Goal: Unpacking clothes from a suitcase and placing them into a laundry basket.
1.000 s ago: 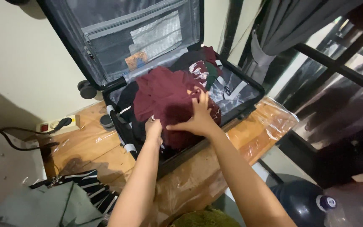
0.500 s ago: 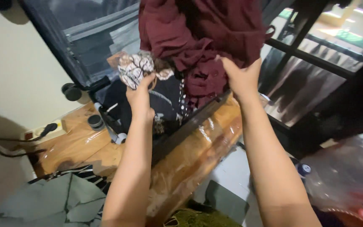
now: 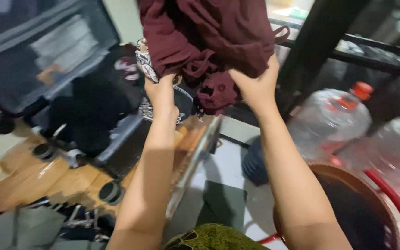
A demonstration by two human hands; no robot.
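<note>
Right now both hands are lifting a bundle of clothes: the left hand [image 3: 161,95] is clamped from below on a maroon garment [image 3: 209,32] together with a patterned dark-and-white cloth [image 3: 143,62] pinched beside it, while the right hand [image 3: 255,85] is gripping the garment's bunched lower edge at about three o'clock of the left. The bundle is hanging in the air, raised clear of the open suitcase [image 3: 70,106], which is lying at about nine o'clock with dark clothing heaped inside and a grey lining panel on its raised lid. By the look of it, the carrying step is under way; the next move seems to call for a steady two-handed hold so the loose sleeves are not snagging on the case rim. The suitcase is resting on a wooden desk [image 3: 28,176] wrapped in clear film. At three o'clock a big clear water jug [image 3: 329,125] with a red cap is standing, another clear jug just beyond it, and at five o'clock a round brown tub [image 3: 362,217] is sitting with a red hose along its rim.
</note>
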